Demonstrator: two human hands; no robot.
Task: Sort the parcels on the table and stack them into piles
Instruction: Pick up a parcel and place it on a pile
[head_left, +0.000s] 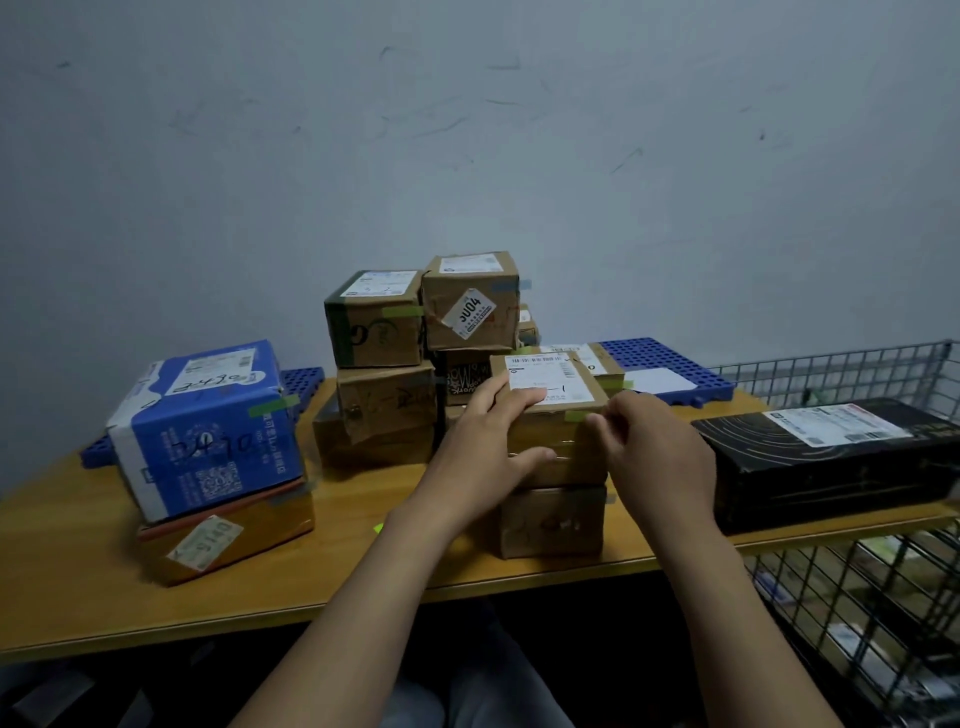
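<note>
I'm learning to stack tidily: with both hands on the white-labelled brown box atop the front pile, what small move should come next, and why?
Probably square the white-labelled brown cardboard box on the lower brown cardboard box, then loosen the grip. It already rests there, the left hand holds its left side, and the right hand holds its right edge with curled fingers.

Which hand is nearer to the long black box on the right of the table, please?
Right. The right hand is at the right edge of the brown parcel, just left of the black box; the left hand grips that parcel's left side, farther away.
</note>
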